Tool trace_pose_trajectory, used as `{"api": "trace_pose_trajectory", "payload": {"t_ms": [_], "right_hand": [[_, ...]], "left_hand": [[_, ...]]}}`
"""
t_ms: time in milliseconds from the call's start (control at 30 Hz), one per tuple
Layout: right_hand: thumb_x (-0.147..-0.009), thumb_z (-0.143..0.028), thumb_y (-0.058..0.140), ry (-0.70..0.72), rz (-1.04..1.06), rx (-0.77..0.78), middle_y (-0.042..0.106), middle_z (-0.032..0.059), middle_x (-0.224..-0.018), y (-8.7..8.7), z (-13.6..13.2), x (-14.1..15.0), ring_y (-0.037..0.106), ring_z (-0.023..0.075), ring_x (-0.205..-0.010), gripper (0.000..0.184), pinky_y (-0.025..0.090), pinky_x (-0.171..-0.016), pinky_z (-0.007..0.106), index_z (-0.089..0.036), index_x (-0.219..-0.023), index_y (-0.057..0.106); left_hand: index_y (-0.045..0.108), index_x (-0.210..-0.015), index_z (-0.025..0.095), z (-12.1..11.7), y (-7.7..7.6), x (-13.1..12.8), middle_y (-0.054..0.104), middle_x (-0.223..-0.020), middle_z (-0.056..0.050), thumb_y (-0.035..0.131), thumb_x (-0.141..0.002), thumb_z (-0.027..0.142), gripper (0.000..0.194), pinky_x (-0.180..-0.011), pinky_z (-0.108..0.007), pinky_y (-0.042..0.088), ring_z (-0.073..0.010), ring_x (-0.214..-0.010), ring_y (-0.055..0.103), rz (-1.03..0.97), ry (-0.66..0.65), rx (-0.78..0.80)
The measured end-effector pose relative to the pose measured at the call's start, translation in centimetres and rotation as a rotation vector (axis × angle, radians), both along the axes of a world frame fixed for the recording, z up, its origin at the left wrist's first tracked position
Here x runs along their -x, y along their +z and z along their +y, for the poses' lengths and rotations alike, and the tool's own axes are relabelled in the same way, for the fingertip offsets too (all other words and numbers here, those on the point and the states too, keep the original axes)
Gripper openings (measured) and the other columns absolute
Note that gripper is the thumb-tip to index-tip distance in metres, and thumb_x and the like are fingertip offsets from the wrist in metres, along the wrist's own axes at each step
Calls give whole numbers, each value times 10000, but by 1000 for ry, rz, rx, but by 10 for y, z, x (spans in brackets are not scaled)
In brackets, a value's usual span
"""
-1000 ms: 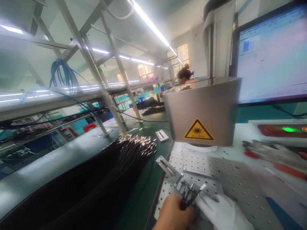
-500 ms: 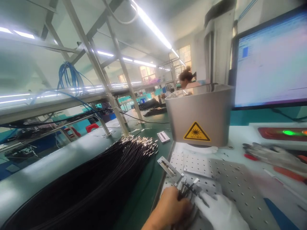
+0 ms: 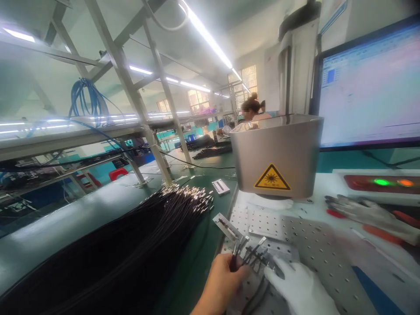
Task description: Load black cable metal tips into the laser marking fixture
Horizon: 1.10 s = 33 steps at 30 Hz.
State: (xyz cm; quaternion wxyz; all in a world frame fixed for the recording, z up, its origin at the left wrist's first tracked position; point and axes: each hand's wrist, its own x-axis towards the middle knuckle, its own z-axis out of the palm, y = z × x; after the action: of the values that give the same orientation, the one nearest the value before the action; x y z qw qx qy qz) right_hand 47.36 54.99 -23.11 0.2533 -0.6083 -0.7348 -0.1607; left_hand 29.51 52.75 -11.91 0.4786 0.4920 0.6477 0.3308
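Cables [image 3: 251,255], thin and black with shiny metal tips, were held in a small bunch low over the holed metal plate [image 3: 315,249]. Left of them, a big pile of black cables [image 3: 138,236] was spread on the green tabletop [image 3: 65,227]. The bare left hand [image 3: 225,280] was pinched around the bunch. The white-gloved right hand [image 3: 300,288] was pressed against the tips, fingers bent.
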Motion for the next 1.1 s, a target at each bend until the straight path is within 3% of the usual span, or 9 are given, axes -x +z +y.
{"api": "trace_pose_trajectory", "payload": {"t_ms": [333,433,500,567,667,733,833,967,1100], "right_hand": [[-934,-251,488,20,-64,-61,644,30,-681,-3,1,-4,638,209,-642,272,492,-593,292,-326,-933,749],[-921,-227,495,18,-83,38,677,49,-747,2,-2,-4,652,226,-682,289,511,-634,319,-333,-991,755],[-843,-176,581,65,-117,158,715,63,-938,8,-5,-3,668,262,-787,316,530,-703,362,-365,-1026,755],[-826,-199,610,66,-109,253,710,105,-1017,16,-7,-1,671,303,-843,326,544,-740,401,-338,-1086,752],[-922,-298,513,-24,-54,335,708,153,-887,27,-10,2,683,307,-820,328,563,-737,401,-239,-1154,738],[-799,-195,628,58,-160,368,705,111,-1059,32,-11,1,678,313,-849,403,570,-750,425,-303,-1177,720],[-564,-26,658,272,-356,385,578,22,-1351,33,-9,-5,635,364,-1014,718,584,-771,459,-361,-1199,687],[-696,-63,571,390,-260,410,549,39,-1387,24,-1,-16,576,293,-1181,662,558,-905,369,-323,-1303,623],[-700,-133,597,429,-201,322,665,54,-1196,20,7,-15,646,284,-1014,563,571,-792,350,-314,-1229,660]], "left_hand": [[443,-511,223,-17,35,-8,411,-460,30,532,-783,259,288,-510,-272,209,-138,-464,420,492,-62,72],[420,-494,225,-20,38,-9,448,-518,6,510,-778,255,300,-527,-286,213,-148,-512,414,573,-101,80],[389,-495,225,-20,40,-9,465,-538,0,518,-774,260,310,-537,-286,230,-150,-532,422,596,-113,81],[384,-503,222,-21,42,-10,454,-535,5,552,-766,267,315,-541,-277,243,-145,-540,421,609,-111,86],[444,-525,215,-20,44,-10,423,-516,20,594,-760,270,284,-531,-256,252,-136,-538,426,587,-112,113],[471,-530,211,-19,42,-9,413,-500,26,584,-765,264,265,-515,-252,248,-133,-524,428,547,-128,133],[463,-513,208,-17,38,-9,429,-500,26,560,-760,253,269,-493,-257,232,-128,-505,428,483,-136,162],[469,-527,204,-16,36,-8,452,-512,38,573,-745,255,247,-487,-246,251,-108,-485,414,381,-113,184],[466,-522,211,-15,32,-5,454,-470,50,568,-716,247,222,-468,-242,283,-94,-423,373,280,-148,215]]}}
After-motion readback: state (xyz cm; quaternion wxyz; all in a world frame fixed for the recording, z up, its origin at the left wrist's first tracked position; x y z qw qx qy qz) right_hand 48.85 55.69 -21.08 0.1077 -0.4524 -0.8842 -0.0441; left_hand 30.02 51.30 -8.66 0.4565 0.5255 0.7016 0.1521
